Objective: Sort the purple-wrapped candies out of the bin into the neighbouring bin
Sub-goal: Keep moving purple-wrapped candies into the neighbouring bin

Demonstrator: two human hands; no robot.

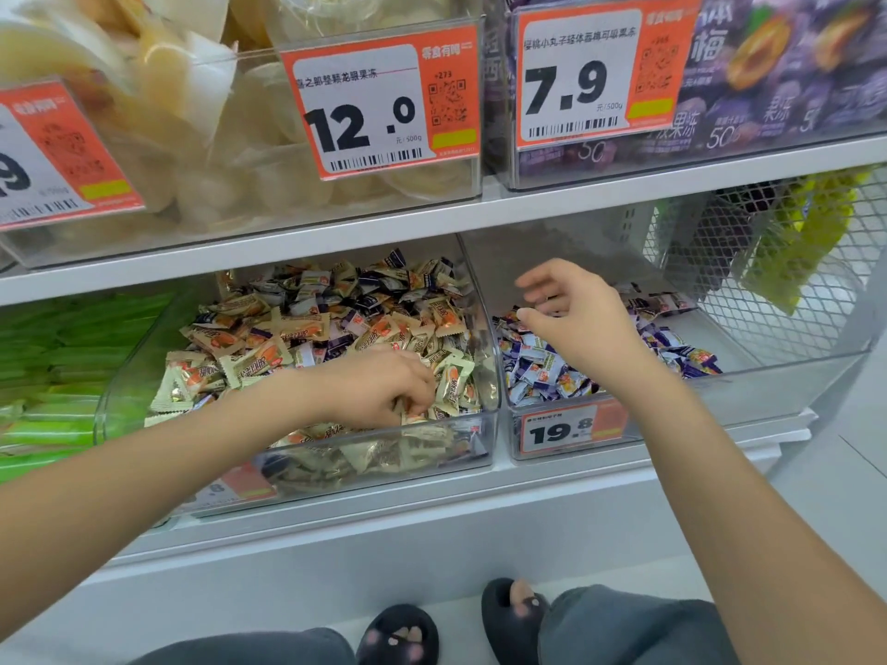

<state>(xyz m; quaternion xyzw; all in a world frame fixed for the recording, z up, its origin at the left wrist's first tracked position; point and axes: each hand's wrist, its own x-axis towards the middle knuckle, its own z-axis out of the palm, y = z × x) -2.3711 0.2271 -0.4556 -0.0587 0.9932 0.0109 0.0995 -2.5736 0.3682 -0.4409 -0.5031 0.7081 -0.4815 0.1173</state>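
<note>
The left hand (pixel 384 391) digs curled fingers into the mixed bin (pixel 297 453) near its front right corner, its catch hidden; the right hand (pixel 576 319) hovers open and empty over the neighbouring bin (pixel 768 381); purple-wrapped candies (pixel 369 300) lie scattered among cream ones, so a blind pinch risks lifting the wrong wrapper.
</note>
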